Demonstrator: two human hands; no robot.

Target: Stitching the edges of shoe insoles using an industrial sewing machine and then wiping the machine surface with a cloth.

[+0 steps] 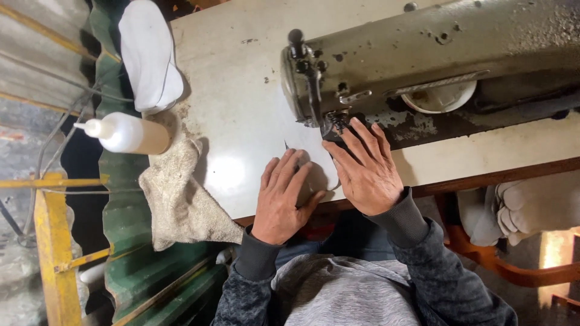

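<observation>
On the pale sewing table (241, 108), the left hand (283, 199) lies flat and released, palm down, its fingers spread over a thin white piece of fabric (320, 175) just in front of the needle. Beside it the right hand (365, 172) also rests open, fingertips pressing that fabric close under the worn grey sewing machine (435, 54). At the table's left edge lie a white squeeze bottle (130, 134), a beige rag (178, 193) and a white bundle (148, 54).
</observation>
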